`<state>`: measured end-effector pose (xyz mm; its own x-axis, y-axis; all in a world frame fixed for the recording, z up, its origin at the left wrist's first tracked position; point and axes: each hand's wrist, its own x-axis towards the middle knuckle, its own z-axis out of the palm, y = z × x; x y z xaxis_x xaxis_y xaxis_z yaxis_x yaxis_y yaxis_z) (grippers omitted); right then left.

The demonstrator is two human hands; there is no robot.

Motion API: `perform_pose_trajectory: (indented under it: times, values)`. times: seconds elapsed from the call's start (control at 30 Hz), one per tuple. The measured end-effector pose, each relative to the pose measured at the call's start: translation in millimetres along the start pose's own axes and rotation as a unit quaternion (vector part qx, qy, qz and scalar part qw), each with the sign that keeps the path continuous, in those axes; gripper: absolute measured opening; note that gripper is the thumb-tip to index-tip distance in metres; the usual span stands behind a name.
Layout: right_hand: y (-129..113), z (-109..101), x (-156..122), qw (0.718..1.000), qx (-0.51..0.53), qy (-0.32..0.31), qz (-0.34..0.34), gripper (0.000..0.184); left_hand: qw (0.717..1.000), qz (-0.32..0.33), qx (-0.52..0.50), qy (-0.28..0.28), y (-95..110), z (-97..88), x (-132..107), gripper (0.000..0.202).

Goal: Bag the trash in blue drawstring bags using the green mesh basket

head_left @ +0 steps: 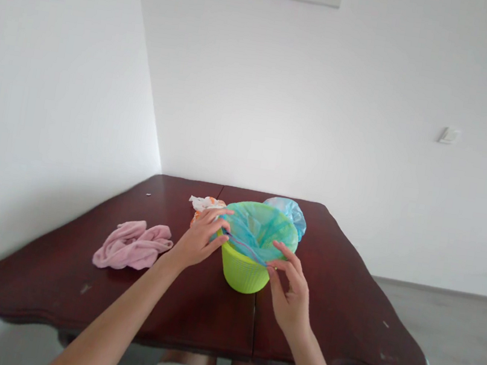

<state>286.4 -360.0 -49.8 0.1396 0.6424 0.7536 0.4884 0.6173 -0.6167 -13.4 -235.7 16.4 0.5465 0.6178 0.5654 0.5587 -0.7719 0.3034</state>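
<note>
1. The right hand (pixel 291 293) sits at the front of the basket's rim, with thumb and forefinger pinching a thin blue drawstring (pixel 246 249) and the other fingers loosely curled. The pinch lets the string be held up clear of the rim.
2. The left hand (pixel 198 240) curves over the rim's left side, fingers close together on the plastic's hem where the string emerges. The thumb's position is hard to tell, but the hand appears to grip string and hem together.
3. Held between the two hands, the drawstring runs taut across the front of the basket's mouth.
4. A teal plastic liner (pixel 259 230) fills the lime-green perforated basket (pixel 242 274) at lower centre of the frame. It is folded over the rim, so the rim holds it open. A pale blue plastic bulge (pixel 291 215) stands behind the rim's upper right.
5. The basket stands unsupported on the dark wooden bench (pixel 310 314), leaving both hands free. A crumpled white-and-orange wrapper (pixel 206 204) lies just behind the left hand, and a bunched pink towel (pixel 133 245) lies well left.
</note>
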Motion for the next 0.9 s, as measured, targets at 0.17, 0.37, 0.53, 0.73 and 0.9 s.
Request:
perform_pose_trajectory:
  times: [0.17,0.37,0.53,0.73,0.9]
  values:
    - [14.5,0.5,-9.9,0.997,-0.061,-0.045,-0.027,0.016,0.979,0.088,-0.017,0.185,-16.6,33.0,-7.4,0.034]
    - [24.4,-5.9,-10.9,0.986,-0.13,-0.093,-0.049,0.021,0.95,0.121,0.014,0.289,-27.0,59.0,-29.3,0.046]
    - [22.1,-19.1,1.9,0.984,-0.136,-0.098,-0.053,0.017,0.967,0.053,0.009,0.249,-36.6,63.8,-65.6,0.077]
    - [9.4,-31.3,36.3,0.985,-0.12,-0.099,-0.069,0.019,0.933,-0.046,-0.066,0.351,-1.0,8.1,-34.3,0.061]
    - [-4.1,-19.3,68.3,0.939,-0.212,-0.252,-0.099,0.033,0.993,0.025,-0.006,-0.114,44.4,0.9,75.0,0.031]
